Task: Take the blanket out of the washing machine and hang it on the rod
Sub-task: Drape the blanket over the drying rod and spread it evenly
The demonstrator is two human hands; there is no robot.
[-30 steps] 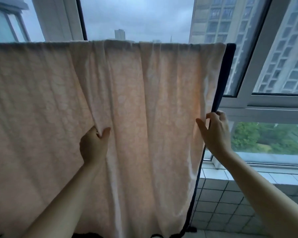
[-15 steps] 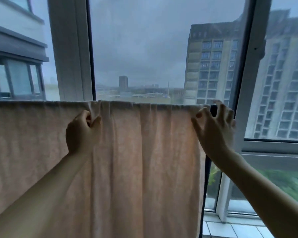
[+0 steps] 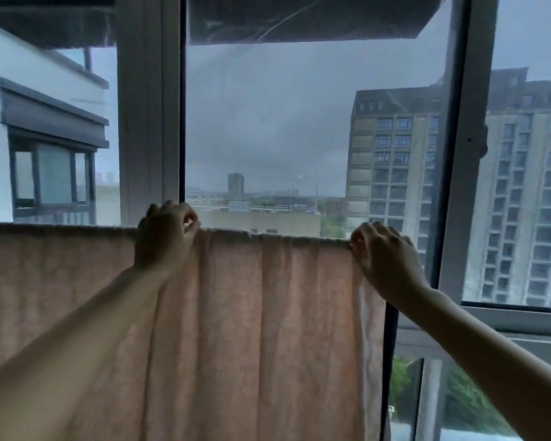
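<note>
A pale pink blanket (image 3: 261,329) hangs draped over a horizontal rod that its top fold hides. It falls in vertical creases and has a dark trim along its right side. My left hand (image 3: 164,237) grips the top fold near the middle, fingers curled over the edge. At the blanket's upper right corner, my right hand (image 3: 385,259) pinches the fabric with curled fingers. The washing machine is out of sight.
Right behind the blanket stands a large window with white frames (image 3: 148,122) and a dark-edged post (image 3: 462,186). Apartment towers (image 3: 395,160) and grey sky show through the glass. A sill ledge (image 3: 522,319) runs at the right.
Both hands rose from mid-blanket to its top fold. My left hand now curls over the edge, and my right hand pinches the right corner. The view tilted upward.
</note>
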